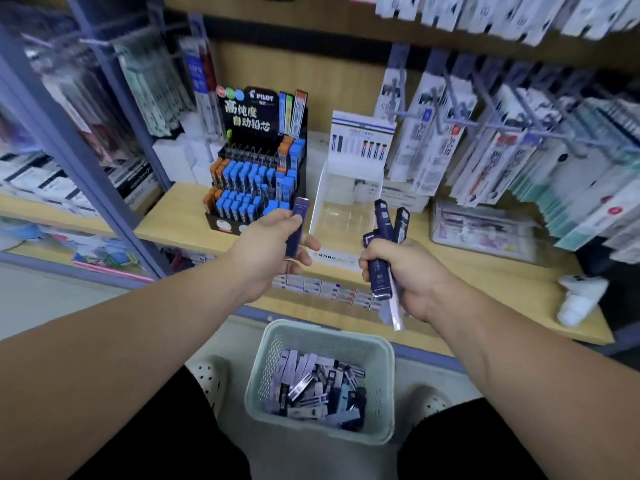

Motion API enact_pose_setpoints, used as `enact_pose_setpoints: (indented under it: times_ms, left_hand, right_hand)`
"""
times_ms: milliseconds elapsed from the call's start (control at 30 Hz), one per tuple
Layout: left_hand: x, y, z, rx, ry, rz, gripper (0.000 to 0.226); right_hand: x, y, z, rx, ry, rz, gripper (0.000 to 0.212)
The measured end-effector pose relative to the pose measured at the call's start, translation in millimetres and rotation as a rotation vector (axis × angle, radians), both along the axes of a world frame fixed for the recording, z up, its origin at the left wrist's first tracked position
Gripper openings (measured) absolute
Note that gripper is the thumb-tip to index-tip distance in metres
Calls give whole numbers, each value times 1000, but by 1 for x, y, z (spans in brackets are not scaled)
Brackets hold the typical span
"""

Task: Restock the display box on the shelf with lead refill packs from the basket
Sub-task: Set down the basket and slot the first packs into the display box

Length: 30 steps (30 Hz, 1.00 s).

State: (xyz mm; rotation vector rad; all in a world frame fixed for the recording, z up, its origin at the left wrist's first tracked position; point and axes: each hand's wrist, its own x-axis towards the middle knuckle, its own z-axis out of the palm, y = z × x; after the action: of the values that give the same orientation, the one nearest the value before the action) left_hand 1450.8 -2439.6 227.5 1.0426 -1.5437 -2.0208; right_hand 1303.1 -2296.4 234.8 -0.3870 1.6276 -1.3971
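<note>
Head view: store aisle, frame margins blurred. A wooden shelf (180,209) runs across at hand height, with a panel wall behind it and a blue upright post (114,188) at its left end.

The display box (318,199) is white and sits mid-shelf near the front edge. Its floor is bare and it opens upward and toward the front. The black Pilot rack (259,168), full of blue and orange tubes, stands just beside the box's left wall. A clear case (485,230) sits to the right of the box. Hanging packs (519,150) on pegs overhang the shelf's right half. A white handheld device (581,296) lies near the shelf's right front corner.

The left hand (273,244) pinches a single pack (298,226) upright, just off the box's front-left corner. The right hand (405,271) is clenched round a bundle of packs (384,258) with their tops fanned, just off the box's front-right corner. The hands are apart, with the box front between them.

The basket (329,332) is on the floor below the shelf's front edge, between two white shoes (211,375). Loose packs (315,389) are piled in its bottom, and its upper walls show bare.
</note>
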Motion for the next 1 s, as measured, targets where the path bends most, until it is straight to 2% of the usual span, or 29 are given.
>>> enact_pose_setpoints:
  times_ms: [67, 233, 333, 567, 733, 1000]
  left_hand:
    - [-22, -10, 0, -22, -16, 68, 19]
    - [-71, -46, -1, -215, -66, 189, 19]
    - [-89, -68, -2, -248, -11, 223, 8]
    - [-108, -99, -9, -411, -59, 20, 19]
    - [-112, -100, -16, -457, -106, -13, 20]
    - [-99, -81, -10, -330, -70, -6, 14]
  right_hand:
    - [-13, -2, 7, -9, 0, -36, 18]
    - [-36, -10, -7, 35, -34, -76, 22]
    - [-47, -23, -15, 73, -43, -71, 21]
    - [-69, -50, -19, 131, 31, -107, 16]
    - [-82, -60, -18, 80, 80, -209, 22]
    - [-76, -55, -19, 147, 82, -79, 11]
